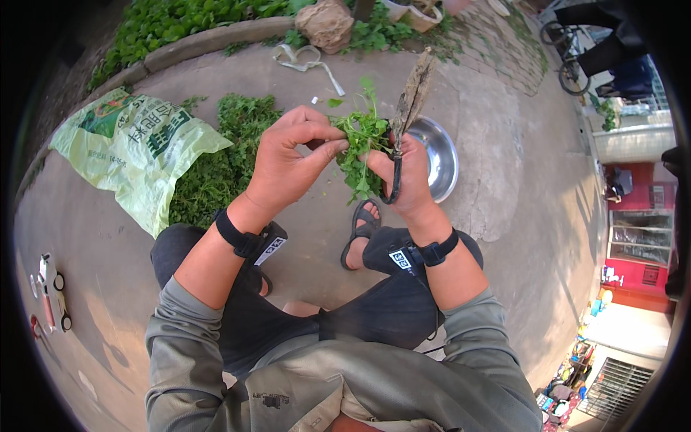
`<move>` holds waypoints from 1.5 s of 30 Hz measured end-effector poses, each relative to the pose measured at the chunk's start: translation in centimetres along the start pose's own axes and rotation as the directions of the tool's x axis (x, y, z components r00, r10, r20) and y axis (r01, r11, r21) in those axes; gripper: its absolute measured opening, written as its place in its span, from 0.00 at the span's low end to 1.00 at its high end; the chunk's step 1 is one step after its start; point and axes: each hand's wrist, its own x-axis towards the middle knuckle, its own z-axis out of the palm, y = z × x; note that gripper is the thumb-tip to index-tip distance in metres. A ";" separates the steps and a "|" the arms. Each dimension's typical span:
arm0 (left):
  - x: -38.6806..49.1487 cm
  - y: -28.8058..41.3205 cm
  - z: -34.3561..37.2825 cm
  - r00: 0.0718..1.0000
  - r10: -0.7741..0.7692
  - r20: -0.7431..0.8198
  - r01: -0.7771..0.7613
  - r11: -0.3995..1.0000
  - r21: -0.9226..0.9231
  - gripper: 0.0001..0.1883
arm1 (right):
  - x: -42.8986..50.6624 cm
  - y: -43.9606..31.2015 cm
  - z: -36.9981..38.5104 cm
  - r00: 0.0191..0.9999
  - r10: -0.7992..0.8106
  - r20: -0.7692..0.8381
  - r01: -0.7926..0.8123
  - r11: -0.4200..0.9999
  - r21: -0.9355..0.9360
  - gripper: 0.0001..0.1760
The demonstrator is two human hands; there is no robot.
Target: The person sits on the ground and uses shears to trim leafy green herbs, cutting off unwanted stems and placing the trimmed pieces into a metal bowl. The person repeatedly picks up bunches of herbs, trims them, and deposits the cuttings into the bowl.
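A small bunch of leafy greens is between my two hands above the concrete ground. My left hand pinches its left side between thumb and fingertips. In my right hand are the other side of the bunch and a pair of scissors. The scissors have a black loop handle, and their blades, coated in dirt, point up and away from me. Behind my right hand a shiny metal bowl stands on the ground, partly hidden. Left of my left hand lies a heap of cut greens.
A pale green printed plastic sack partly covers the heap. Beyond are a white strap, a rock and a planted bed's curb. A toy vehicle stands far left; a bicycle is at upper right. My sandalled foot is below the bunch.
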 end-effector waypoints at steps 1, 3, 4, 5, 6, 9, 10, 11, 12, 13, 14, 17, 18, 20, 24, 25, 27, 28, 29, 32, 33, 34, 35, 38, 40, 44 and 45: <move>0.0 -0.1 -0.1 1.000 0.013 0.023 -0.014 0.999 0.038 0.05 | 0.0 0.0 0.0 1.000 -0.006 0.011 0.006 1.000 -0.026 0.16; -0.1 -0.2 -0.3 0.997 -0.071 0.044 0.075 0.993 -0.087 0.04 | 0.1 0.1 0.0 1.000 0.006 -0.012 -0.007 0.999 -0.033 0.15; -0.2 -0.3 -0.4 0.991 -0.116 0.063 0.124 0.982 -0.144 0.05 | 0.1 0.2 0.0 1.000 0.003 -0.014 -0.003 0.999 -0.032 0.15; -0.3 -0.3 -0.5 0.982 -0.167 0.087 0.188 0.902 -0.389 0.06 | 0.1 0.2 -0.1 0.999 0.031 -0.036 -0.031 1.000 0.001 0.14; -0.2 -0.4 -0.8 0.969 -0.213 0.128 0.247 0.760 -0.601 0.06 | 0.2 0.3 -0.1 0.998 0.050 -0.047 -0.049 0.998 0.039 0.14; 0.4 -0.7 -2.1 0.956 -0.219 0.193 0.263 0.359 -0.895 0.09 | 0.2 0.4 -0.3 0.995 0.045 -0.086 -0.036 0.995 0.095 0.13; 0.8 -0.7 -2.8 0.960 -0.172 0.221 0.262 0.271 -0.926 0.10 | 0.2 0.4 -0.2 0.994 0.028 -0.102 -0.018 0.994 0.105 0.12; 1.1 -0.7 -3.2 0.964 -0.095 0.248 0.261 0.180 -0.948 0.10 | 0.2 0.4 -0.2 0.994 0.019 -0.112 -0.009 0.996 0.089 0.12; 1.2 -0.6 -3.6 0.958 -0.101 0.269 0.287 0.287 -0.914 0.09 | 0.2 0.3 -0.1 0.992 0.001 -0.122 0.007 0.997 0.072 0.12; 1.1 -0.4 -3.8 0.947 -0.106 0.303 0.314 0.500 -0.807 0.09 | 0.3 0.3 -0.1 0.991 -0.016 -0.131 0.023 0.998 0.056 0.13; 0.9 -0.2 -3.8 0.935 -0.120 0.333 0.320 0.686 -0.653 0.09 | 0.2 0.1 0.0 0.990 -0.033 -0.135 0.031 0.999 -0.012 0.13; 0.1 0.3 -2.2 0.974 -0.124 0.190 0.177 0.939 -0.294 0.07 | 0.0 -0.3 0.1 0.990 -0.070 -0.126 0.051 0.987 -0.151 0.12; -0.1 0.3 -1.4 0.988 -0.080 0.132 0.109 0.967 -0.230 0.07 | -0.1 -0.3 0.3 0.991 -0.071 -0.112 0.053 0.986 -0.157 0.12; -0.3 0.2 -0.3 0.995 -0.046 0.084 0.059 0.985 -0.162 0.09 | -0.2 -0.3 0.5 0.992 -0.109 -0.070 0.089 0.966 -0.244 0.12; -0.5 -0.2 0.3 0.997 -0.057 0.047 0.063 0.986 -0.154 0.07 | -0.5 0.0 0.9 0.994 -0.102 -0.037 0.090 0.964 -0.251 0.13; -0.5 -0.2 0.1 0.987 -0.153 0.053 0.162 0.947 -0.277 0.05 | -0.5 0.0 0.9 0.994 -0.104 -0.042 0.090 0.966 -0.243 0.13; -0.3 -0.4 -0.5 0.957 -0.288 0.040 0.262 0.794 -0.549 0.06 | -0.5 0.0 0.7 0.994 -0.095 -0.049 0.081 0.969 -0.233 0.13; 0.2 -0.7 -1.2 0.943 -0.332 0.017 0.253 0.682 -0.687 0.08 | -0.5 -0.1 0.6 0.995 -0.074 -0.067 0.057 0.972 -0.228 0.13; 0.5 -0.8 -1.7 0.926 -0.379 0.004 0.228 0.550 -0.804 0.10 | -0.4 -0.1 0.5 0.995 -0.066 -0.081 0.047 0.975 -0.218 0.13; 1.3 -1.3 -2.6 0.944 -0.330 0.009 0.229 0.634 -0.739 0.22 | -0.2 -0.3 0.4 0.993 -0.071 -0.092 0.047 0.971 -0.235 0.13; 0.9 -1.2 -2.3 0.867 -0.494 -0.066 0.337 0.679 -0.652 0.24 | -0.2 -0.3 0.4 0.993 -0.063 -0.099 0.036 0.967 -0.252 0.13; 0.6 -1.2 -1.5 0.923 -0.385 0.002 0.306 0.729 -0.612 0.29 | -0.1 -0.2 0.5 0.994 -0.084 -0.064 0.068 0.972 -0.225 0.13; 0.0 -1.0 -0.9 0.934 -0.353 0.052 0.320 0.763 -0.561 0.29 | -0.1 -0.1 0.7 0.995 -0.090 -0.042 0.080 0.976 -0.202 0.13; -1.1 -0.4 0.7 0.897 -0.386 0.217 0.443 0.789 -0.426 0.27 | -0.3 0.3 0.8 0.999 -0.015 0.030 0.020 0.987 -0.161 0.14; -1.0 -0.2 0.9 0.868 -0.419 0.266 0.496 0.722 -0.482 0.24 | -0.3 0.6 0.8 0.998 0.018 0.066 -0.006 0.984 -0.176 0.16; -0.2 -0.2 0.4 0.802 -0.528 0.280 0.562 0.507 -0.654 0.19 | -0.1 1.1 0.6 0.998 -0.009 -0.070 -0.006 0.979 -0.206 0.14; -0.1 -0.3 0.3 0.777 -0.560 0.289 0.572 0.433 -0.697 0.18 | 0.1 1.1 0.5 0.995 -0.018 -0.097 0.001 0.984 -0.179 0.14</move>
